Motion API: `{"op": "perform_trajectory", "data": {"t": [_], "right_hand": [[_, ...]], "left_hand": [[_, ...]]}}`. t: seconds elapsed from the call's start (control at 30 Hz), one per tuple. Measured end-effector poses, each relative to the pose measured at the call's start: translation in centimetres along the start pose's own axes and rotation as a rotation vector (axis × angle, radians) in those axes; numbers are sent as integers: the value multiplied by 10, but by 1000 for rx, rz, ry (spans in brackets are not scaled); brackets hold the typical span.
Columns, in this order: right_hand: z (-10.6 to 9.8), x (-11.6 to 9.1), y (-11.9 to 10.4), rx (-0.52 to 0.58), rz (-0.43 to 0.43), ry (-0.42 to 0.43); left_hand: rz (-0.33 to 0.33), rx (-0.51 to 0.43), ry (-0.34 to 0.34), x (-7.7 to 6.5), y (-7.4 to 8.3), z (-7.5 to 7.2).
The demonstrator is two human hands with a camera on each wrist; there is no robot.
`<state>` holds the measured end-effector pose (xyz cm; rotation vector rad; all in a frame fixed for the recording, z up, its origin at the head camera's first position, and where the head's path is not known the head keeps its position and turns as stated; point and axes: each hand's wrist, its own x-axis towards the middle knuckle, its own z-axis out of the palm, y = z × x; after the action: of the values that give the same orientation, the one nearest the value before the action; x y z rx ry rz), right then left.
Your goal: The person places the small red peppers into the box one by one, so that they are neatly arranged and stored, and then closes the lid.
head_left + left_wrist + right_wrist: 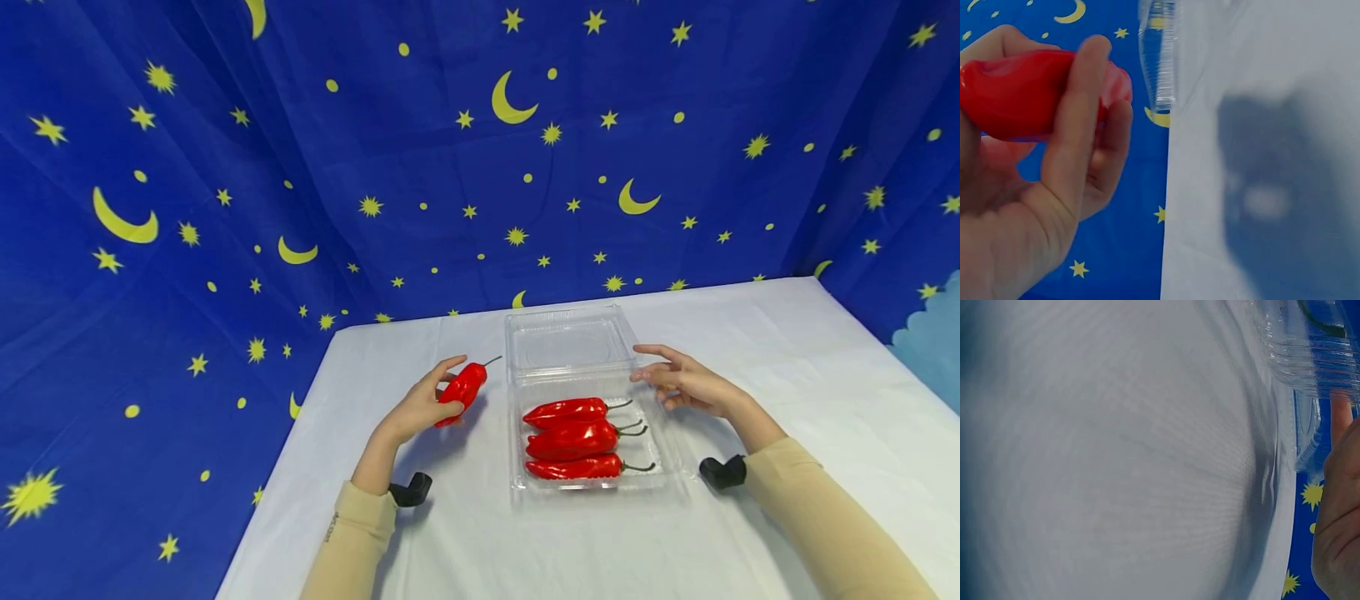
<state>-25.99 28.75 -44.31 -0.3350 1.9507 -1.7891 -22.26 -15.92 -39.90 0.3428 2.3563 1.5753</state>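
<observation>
My left hand (pixel 420 408) grips a red pepper (pixel 467 385) above the table, left of a clear plastic container. The pepper's thin stem points up and to the right. In the left wrist view, fingers and thumb curl round the red pepper (pixel 1025 94). My right hand (pixel 690 382) is at the right side of the clear container (pixel 517 417), fingertips right at its edge near the hinge, fingers loosely extended. Three red peppers (pixel 573 440) lie side by side in the container's base, stems to the right. Its lid (pixel 570 343) is folded back, away from me.
A white cloth (pixel 457 533) covers the table. Behind and to the left hangs a blue curtain (pixel 420 150) with yellow moons and stars. Black wrist mounts (pixel 722 473) sit by both beige sleeves (pixel 817 517).
</observation>
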Motion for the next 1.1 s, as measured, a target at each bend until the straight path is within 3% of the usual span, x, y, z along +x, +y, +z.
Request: {"op": "perform_trajectory", "data": {"t": [0.13, 0.27, 0.5, 0.7, 0.97, 1.1], "right_hand": [[-1, 0, -1, 2, -6, -4], [0, -1, -1, 4, 2, 3], [1, -2, -1, 1, 6, 11], [2, -2, -3, -1, 28, 22], [4, -1, -5, 0, 36, 26], [3, 0, -5, 1, 35, 30]], "left_hand": [[17, -123, -33, 5, 2, -9], [85, -209, -51, 11, 9, -15], [203, -273, -98, 24, 29, -12], [228, -281, -168, 38, 44, 0], [273, -285, -262, 62, 53, 28], [323, -191, -313, 71, 53, 45]]}}
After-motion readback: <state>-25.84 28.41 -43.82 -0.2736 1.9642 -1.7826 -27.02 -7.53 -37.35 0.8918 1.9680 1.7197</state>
